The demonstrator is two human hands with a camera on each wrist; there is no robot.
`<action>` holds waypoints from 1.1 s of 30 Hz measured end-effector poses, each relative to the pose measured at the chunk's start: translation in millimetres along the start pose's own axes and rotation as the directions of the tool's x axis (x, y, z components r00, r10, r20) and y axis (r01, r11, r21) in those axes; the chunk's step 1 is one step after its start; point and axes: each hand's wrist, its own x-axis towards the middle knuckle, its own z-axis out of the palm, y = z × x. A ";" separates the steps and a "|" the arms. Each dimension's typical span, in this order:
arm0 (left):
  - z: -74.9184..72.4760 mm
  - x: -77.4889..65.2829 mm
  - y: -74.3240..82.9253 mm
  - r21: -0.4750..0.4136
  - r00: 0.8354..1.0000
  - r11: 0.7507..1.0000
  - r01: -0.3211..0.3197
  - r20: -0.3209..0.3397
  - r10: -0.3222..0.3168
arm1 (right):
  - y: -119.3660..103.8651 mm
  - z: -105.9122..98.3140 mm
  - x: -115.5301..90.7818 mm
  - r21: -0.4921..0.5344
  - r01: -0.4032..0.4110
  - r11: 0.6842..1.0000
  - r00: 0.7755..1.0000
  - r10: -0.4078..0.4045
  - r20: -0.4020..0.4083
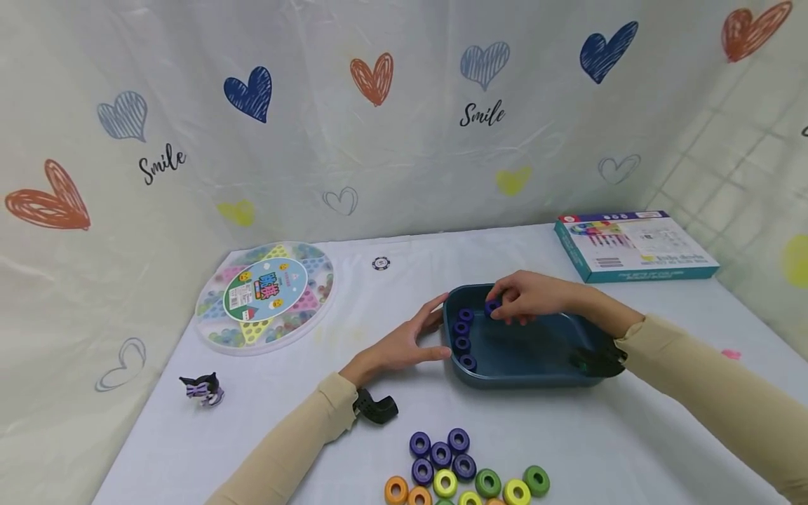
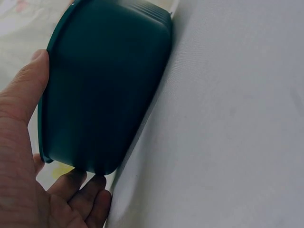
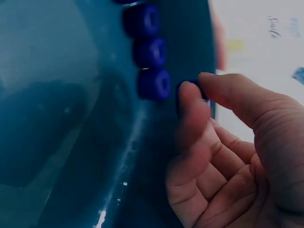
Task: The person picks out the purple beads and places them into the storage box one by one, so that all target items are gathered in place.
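Note:
At the tray's left end, my left hand (image 1: 404,345) holds the dark teal tray (image 1: 524,381), thumb by the near corner and fingers by the far one. The left wrist view shows the thumb along the rim and bent fingertips against the outer wall (image 2: 104,85). Over the tray's back left part, my right hand (image 1: 533,293) pinches a purple ring bead (image 1: 492,306) between thumb and fingertips; the fingers partly hide it in the right wrist view. Several purple ring beads (image 1: 462,344) stand in a row along the tray's left inner wall, beside the held bead.
Purple (image 1: 441,454), orange (image 1: 396,489), yellow (image 1: 517,492) and green ring beads (image 1: 537,480) lie at the table's front. A round board game (image 1: 211,312) and a small figurine (image 1: 203,388) are left; a poker chip (image 1: 381,263) lies behind, a flat box (image 1: 650,265) back right.

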 end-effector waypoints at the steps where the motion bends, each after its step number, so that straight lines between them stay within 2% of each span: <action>1: -0.9 -0.3 4.8 -0.008 1.000 1.000 0.002 0.006 -0.002 | 1.3 0.7 3.5 -0.013 -0.010 1.000 1.000 0.010 0.010; 6: -1.7 -0.7 10.1 -0.012 1.000 1.000 0.015 0.015 -0.015 | 4.2 8.3 15.1 -0.061 -0.037 0.997 0.998 0.040 0.051; 10: 0.3 -2.3 10.7 -0.019 1.000 1.000 0.019 0.010 -0.019 | 4.6 15.5 18.8 -0.068 -0.049 0.996 0.997 0.053 0.054; 25: 1.0 -2.1 8.4 -0.006 1.000 1.000 0.015 0.009 -0.015 | -0.6 18.1 19.3 -0.045 -0.056 0.997 0.998 0.054 -0.038; 33: -0.1 -1.7 8.1 0.023 1.000 0.999 0.025 0.003 -0.025 | -8.3 17.4 21.4 0.002 -0.104 0.995 0.992 0.104 -0.066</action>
